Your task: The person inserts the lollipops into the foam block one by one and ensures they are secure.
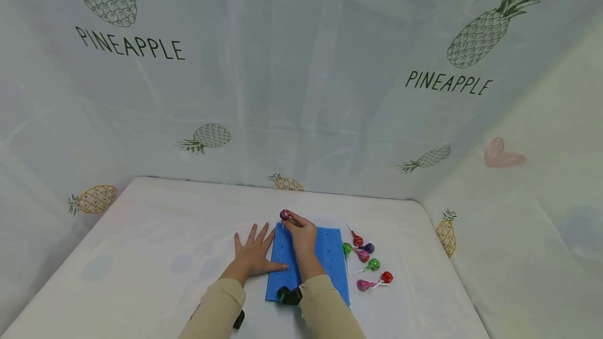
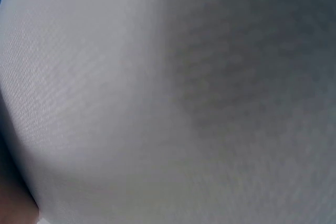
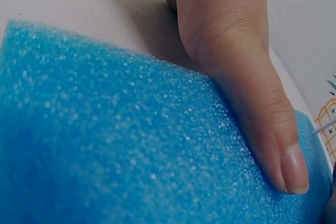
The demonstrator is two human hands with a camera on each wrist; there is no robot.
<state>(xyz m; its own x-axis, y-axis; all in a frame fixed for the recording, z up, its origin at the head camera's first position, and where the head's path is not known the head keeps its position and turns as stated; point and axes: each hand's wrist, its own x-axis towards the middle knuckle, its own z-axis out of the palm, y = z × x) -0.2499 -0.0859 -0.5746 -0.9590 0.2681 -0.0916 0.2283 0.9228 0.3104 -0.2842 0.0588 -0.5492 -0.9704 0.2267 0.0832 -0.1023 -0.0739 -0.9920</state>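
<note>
My right hand [image 1: 303,238] pinches a lollipop [image 1: 285,214] with a dark red and purple wrapper. It holds the candy end up, over the far left edge of a blue foam block [image 1: 332,260]. The white stick [image 3: 325,127] shows at the edge of the right wrist view, close to the foam. My left hand [image 1: 253,256] lies with fingers spread on the table at the block's left side, and its thumb [image 3: 262,108] rests on the foam. The left wrist view holds mostly blurred tablecloth.
Right of the block lie several wrapped lollipops, among them a green one [image 1: 373,264], a purple one [image 1: 369,248] and a red one [image 1: 387,277]. The table [image 1: 179,224] has a white cloth. A curtain printed with pineapples [image 1: 301,93] hangs behind.
</note>
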